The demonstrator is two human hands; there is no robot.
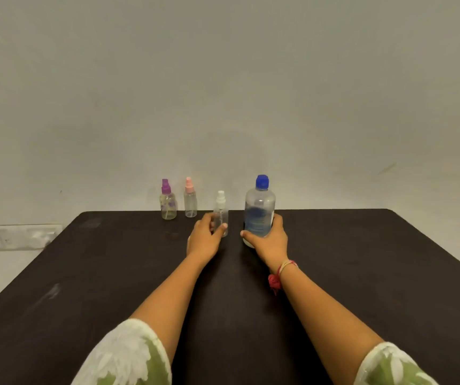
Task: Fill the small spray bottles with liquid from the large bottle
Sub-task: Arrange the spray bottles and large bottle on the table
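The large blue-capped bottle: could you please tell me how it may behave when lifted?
The large bottle looks like clear plastic, so it may flex under the right hand. It is tall for its base, so probably tippy if pushed high. Its blue cap is on, so spilling seems unlikely.

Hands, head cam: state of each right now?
Left hand: grips the white-capped spray bottle.
Right hand: grips the large blue-capped bottle.

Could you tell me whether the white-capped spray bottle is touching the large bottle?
Apart. The head view shows a strip of table and wall between the white-capped spray bottle, gripped by the left hand, and the large bottle, gripped by the right hand.
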